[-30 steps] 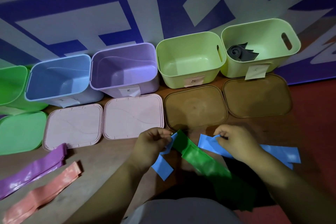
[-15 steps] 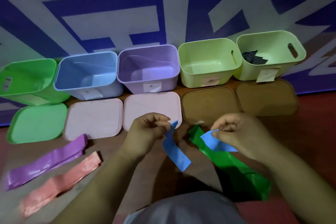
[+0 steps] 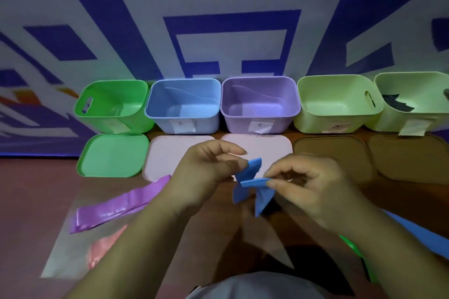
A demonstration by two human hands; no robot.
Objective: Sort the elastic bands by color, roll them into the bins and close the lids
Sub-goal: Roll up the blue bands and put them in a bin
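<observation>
A blue elastic band (image 3: 252, 183) is held folded between both hands above the floor. My left hand (image 3: 209, 172) pinches its upper end and my right hand (image 3: 308, 184) pinches the fold near the middle. A purple band (image 3: 121, 204) lies flat at the left, with a pink band (image 3: 102, 250) below it. A green band (image 3: 352, 247) shows under my right forearm. Five open bins stand in a row: green (image 3: 111, 104), blue (image 3: 183, 104), purple (image 3: 260, 102), and two light green (image 3: 335, 104) (image 3: 413, 102), the last holding a black band (image 3: 396, 104).
Lids lie flat in front of the bins: a green lid (image 3: 113, 155), two pink lids (image 3: 167, 155) (image 3: 267, 145) and two brown lids (image 3: 330, 153) (image 3: 408, 155). A blue-and-white patterned wall rises right behind the bins. A blue object (image 3: 418, 233) shows at the right edge.
Both hands have come closer together and lifted the blue band off the floor, folding it. The camera has swung left, so the green bin and its lid are now in full view.
</observation>
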